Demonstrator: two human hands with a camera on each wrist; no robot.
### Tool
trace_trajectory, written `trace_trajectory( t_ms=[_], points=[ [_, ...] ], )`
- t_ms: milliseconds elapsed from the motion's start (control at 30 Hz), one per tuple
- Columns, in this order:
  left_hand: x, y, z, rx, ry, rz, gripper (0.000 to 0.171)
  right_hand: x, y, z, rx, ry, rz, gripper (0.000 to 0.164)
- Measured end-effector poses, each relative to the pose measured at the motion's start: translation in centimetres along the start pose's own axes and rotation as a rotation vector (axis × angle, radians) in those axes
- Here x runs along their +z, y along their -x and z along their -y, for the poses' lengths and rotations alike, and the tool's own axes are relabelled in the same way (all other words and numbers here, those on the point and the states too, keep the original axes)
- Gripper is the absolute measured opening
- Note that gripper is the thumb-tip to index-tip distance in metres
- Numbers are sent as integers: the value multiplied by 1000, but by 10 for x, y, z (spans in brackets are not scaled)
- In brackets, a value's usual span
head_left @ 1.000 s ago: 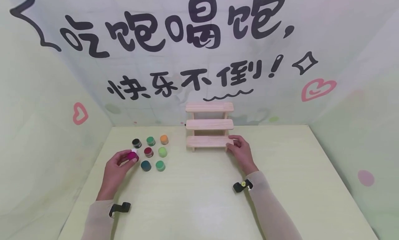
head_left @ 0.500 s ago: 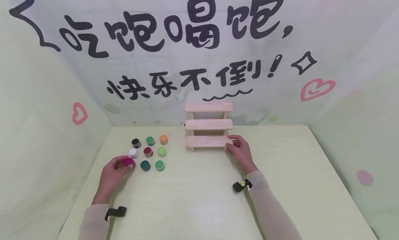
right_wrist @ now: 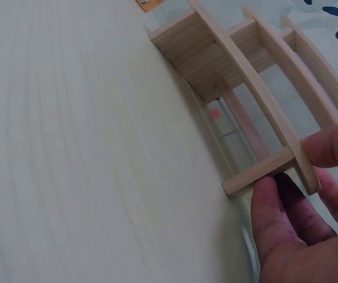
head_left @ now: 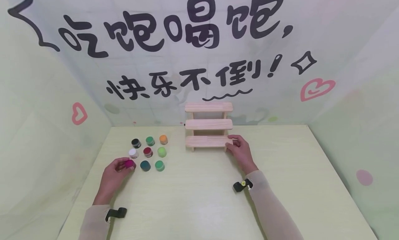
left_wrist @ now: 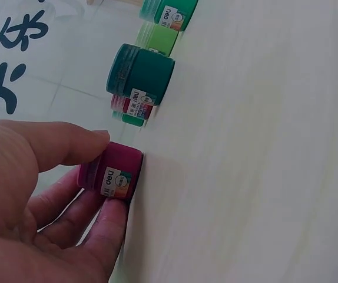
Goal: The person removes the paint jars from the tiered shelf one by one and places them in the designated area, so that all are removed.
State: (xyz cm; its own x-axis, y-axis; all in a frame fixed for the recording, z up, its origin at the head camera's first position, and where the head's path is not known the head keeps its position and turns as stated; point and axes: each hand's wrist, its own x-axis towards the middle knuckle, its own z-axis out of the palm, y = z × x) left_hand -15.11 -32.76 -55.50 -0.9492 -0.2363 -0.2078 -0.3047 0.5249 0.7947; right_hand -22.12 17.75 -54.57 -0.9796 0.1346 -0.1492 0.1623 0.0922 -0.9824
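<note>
Between thumb and fingers, my left hand point(head_left: 114, 172) pinches a magenta paint jar point(left_wrist: 121, 171) with a "deli" label, at the front left corner of a group of jars. In the left wrist view the jar's base appears to meet the tabletop. A white jar point(head_left: 133, 153) stands just behind it, and a dark teal jar point(head_left: 145, 166) is to its right. My right hand point(head_left: 241, 155) grips the right end of the lowest step of a three-tier wooden stand point(right_wrist: 263, 94), thumb on top and fingers beneath.
Beyond these stand a black jar point(head_left: 136, 143), a dark red jar point(head_left: 148, 152), an orange jar point(head_left: 163, 139) and several green ones, including a light green jar point(head_left: 161, 152). The pale table point(head_left: 199, 198) meets a printed cloth backdrop point(head_left: 199, 60) behind the stand; cloth also hangs at both sides.
My left hand has brought the magenta jar toward the front, from beside the white jar to the front row, uncovering the white jar. My right hand stays on the stand.
</note>
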Motion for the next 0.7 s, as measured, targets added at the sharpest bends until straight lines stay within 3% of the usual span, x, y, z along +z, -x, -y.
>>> trace_trajectory(
  t_ms=[367,567,700],
  points=[
    [-5,9,-8,9,35,-17,70,-5,-3,-2,-62,57,49,39],
    [-1,13,-29,17,58,-98,60,-19,-1,0,-113,286,93,41],
    [12,12,-51,58,95,-92,56,-33,4,6,-183,469,91,39]
  ],
)
